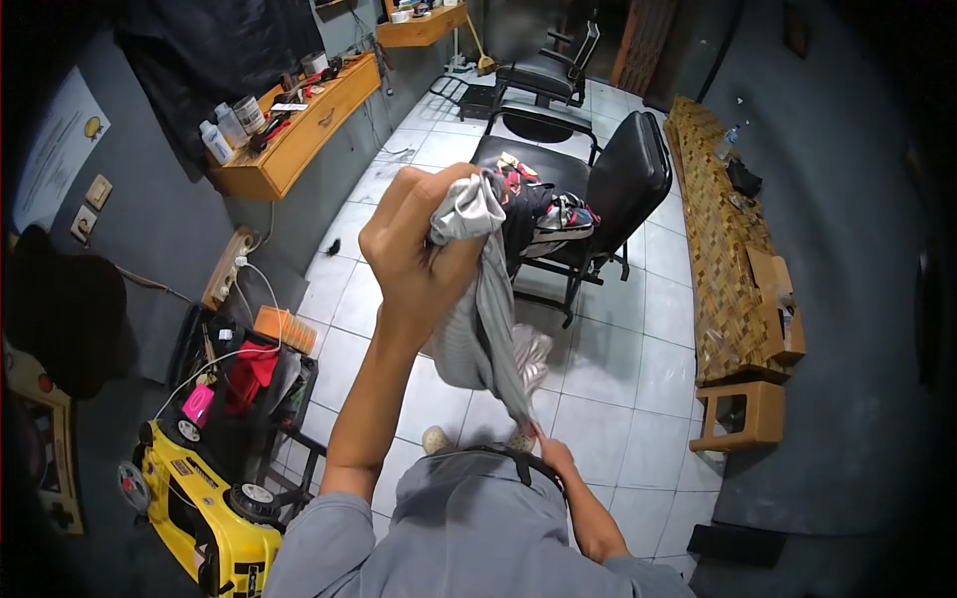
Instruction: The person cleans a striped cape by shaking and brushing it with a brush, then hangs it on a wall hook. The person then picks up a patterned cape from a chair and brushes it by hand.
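A grey-striped cloth hangs stretched between my two hands. High in front of me, my left hand is closed around its bunched upper end. Low by my waist, my right hand grips the lower end, its fingers partly hidden. A paler, pinkish striped part of fabric hangs beside the cloth; whether it is the same piece I cannot tell. Behind my left hand, a pile of patterned and dark clothes lies on the seat of a black salon chair.
A wooden wall shelf with bottles is at the upper left. Below it stand a black cart and a yellow toy car. A woven-covered bench and a brown stool line the right. Another chair stands behind.
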`<state>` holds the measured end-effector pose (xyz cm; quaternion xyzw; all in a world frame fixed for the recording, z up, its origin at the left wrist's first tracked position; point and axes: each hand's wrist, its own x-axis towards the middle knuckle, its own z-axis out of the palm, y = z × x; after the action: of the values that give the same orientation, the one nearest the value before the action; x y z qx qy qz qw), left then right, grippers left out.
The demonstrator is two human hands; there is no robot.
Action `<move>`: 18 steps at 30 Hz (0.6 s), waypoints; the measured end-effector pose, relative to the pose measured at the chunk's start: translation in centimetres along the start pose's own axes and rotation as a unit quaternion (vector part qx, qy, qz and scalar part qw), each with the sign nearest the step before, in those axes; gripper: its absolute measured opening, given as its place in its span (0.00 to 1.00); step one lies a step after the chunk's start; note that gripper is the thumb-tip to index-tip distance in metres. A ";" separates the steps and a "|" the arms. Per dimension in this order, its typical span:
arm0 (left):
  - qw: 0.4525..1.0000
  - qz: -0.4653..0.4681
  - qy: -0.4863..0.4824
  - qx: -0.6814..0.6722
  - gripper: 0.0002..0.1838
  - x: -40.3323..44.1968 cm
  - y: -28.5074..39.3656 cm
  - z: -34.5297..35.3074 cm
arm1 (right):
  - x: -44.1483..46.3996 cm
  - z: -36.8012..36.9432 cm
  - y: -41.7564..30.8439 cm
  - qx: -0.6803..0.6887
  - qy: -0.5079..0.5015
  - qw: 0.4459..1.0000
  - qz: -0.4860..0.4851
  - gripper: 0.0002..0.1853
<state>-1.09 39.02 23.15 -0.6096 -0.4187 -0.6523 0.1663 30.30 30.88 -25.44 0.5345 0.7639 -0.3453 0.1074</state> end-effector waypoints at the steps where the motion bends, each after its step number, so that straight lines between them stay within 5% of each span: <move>1: 1.000 -0.001 -0.021 0.022 0.13 -0.3 0.1 -0.4 | -0.2 0.9 1.9 -0.031 -0.022 0.999 0.014 0.24; 4: 0.996 0.054 -0.022 0.068 0.11 -0.7 -1.3 0.3 | -0.8 1.2 3.5 0.042 0.047 0.991 0.119 0.29; 6: 0.993 -0.074 -0.076 -0.042 0.15 -2.6 -1.5 0.7 | 2.0 1.6 4.8 0.116 0.127 0.973 0.157 0.32; 7: 0.970 -0.153 -0.115 -0.153 0.19 -3.3 -1.9 1.3 | 3.9 1.7 5.2 0.259 0.177 0.932 0.179 0.32; 11: 0.967 -0.139 -0.210 -0.030 0.17 -4.4 -1.4 3.1 | -3.8 -18.5 -12.6 0.719 0.147 0.678 0.027 0.22; 13: 0.922 -0.307 -0.223 -0.084 0.17 -4.7 0.3 4.0 | -7.3 -23.5 -18.9 0.770 0.169 0.613 -0.054 0.24; 15: 0.900 -0.366 -0.194 -0.137 0.19 -5.0 1.1 4.8 | -8.6 -23.9 -21.8 0.716 0.156 0.668 -0.130 0.25; 16: 0.886 -0.395 -0.179 -0.163 0.20 -5.1 1.5 5.2 | -6.7 -20.8 -21.2 0.551 0.261 0.764 -0.212 0.26; 18: 0.884 -0.399 -0.137 -0.201 0.21 -4.7 2.2 5.8 | -5.7 -18.6 -22.7 0.423 0.257 0.834 -0.246 0.30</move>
<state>5.20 40.69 18.99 -0.4949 -0.5047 -0.6436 -0.2935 16.21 34.29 0.69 0.3917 0.6499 -0.4998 -0.4176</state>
